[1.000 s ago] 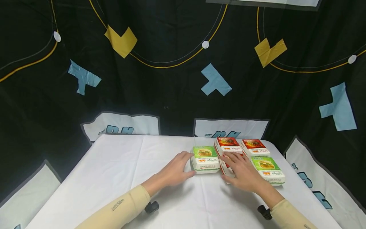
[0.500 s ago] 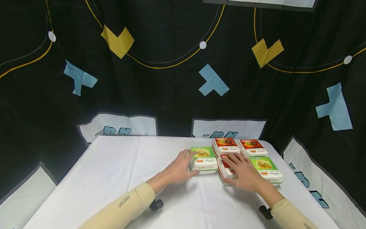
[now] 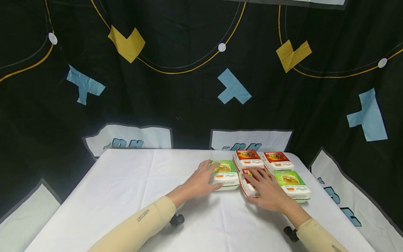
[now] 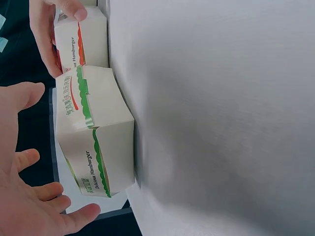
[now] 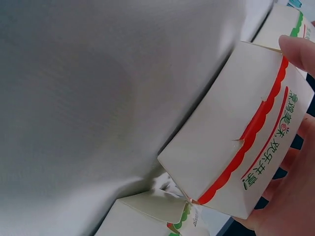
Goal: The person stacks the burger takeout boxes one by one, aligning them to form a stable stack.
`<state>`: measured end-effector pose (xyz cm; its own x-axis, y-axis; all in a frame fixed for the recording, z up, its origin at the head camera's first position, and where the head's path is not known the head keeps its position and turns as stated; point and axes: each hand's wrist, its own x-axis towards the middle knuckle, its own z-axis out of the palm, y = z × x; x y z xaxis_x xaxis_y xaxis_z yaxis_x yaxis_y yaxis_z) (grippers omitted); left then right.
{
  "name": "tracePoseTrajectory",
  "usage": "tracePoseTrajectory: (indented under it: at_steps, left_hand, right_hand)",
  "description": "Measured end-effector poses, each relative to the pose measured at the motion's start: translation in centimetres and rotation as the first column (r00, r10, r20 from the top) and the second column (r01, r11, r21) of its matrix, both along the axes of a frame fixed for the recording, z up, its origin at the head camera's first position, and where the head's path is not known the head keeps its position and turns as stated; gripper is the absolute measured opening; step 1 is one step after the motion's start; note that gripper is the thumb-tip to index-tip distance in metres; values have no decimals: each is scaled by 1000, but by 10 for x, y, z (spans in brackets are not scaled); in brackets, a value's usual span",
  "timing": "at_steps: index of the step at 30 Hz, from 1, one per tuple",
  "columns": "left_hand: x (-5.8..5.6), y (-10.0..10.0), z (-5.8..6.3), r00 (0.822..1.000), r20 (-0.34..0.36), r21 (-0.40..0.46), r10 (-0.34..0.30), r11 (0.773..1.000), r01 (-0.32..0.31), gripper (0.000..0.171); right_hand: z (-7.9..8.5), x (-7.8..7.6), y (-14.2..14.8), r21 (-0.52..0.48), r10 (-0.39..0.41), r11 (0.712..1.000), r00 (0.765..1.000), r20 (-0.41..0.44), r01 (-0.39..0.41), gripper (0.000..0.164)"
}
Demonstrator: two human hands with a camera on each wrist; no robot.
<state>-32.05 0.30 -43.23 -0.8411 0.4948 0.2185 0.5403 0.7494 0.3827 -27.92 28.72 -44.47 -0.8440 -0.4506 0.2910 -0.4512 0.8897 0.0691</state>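
Note:
Cardboard hamburger boxes stand on a white-covered table. My left hand [image 3: 199,180] is at the left side of a green-topped hamburger box [image 3: 226,176], its fingers spread. In the left wrist view those fingers look apart from the box's white side [image 4: 115,162]. To the right, my right hand [image 3: 267,190] holds a red-topped hamburger box [image 3: 247,187], fingers over its top, thumb at its front left. The right wrist view shows that box's red-scalloped front [image 5: 231,128] between thumb [image 5: 298,51] and fingers. The hand hides much of its top.
Another red-topped box [image 3: 248,159] is behind the held one. To its right are a red-topped box [image 3: 277,161] and, in front, a green-topped box [image 3: 291,183]. The white table [image 3: 104,203] extends left and forward. A black curtain [image 3: 185,101] hangs behind.
My left hand has shifted slightly right and farther over the edge of the left green-topped box. The right hand stays on the red-topped box. The head view has moved a little.

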Motion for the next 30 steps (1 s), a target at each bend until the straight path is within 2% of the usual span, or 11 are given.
tracePoseTrajectory:
  at_steps: [6,12,18,23,30]
  left_hand:
    - [-9,6,-2,1000,-2,-25,10,1000,-10,83]
    - [-18,13,-5,999,39,-53,16,999,-14,92]
    - [-28,15,-3,997,67,-55,26,998,-23,99]
    - [-29,15,-3,993,116,-72,-2,997,10,106]
    - [-31,21,-3,992,123,-88,-28,995,39,110]
  right_hand:
    - [-2,0,1,4,2,1000,1000,-6,-2,78]
    - [-5,0,1,4,-28,1000,999,25,28,79]
    - [-4,-1,0,4,-34,999,999,8,34,78]
    - [-2,3,-1,1,-35,999,999,29,35,78]
    - [1,5,-2,-4,-37,999,999,25,37,78]
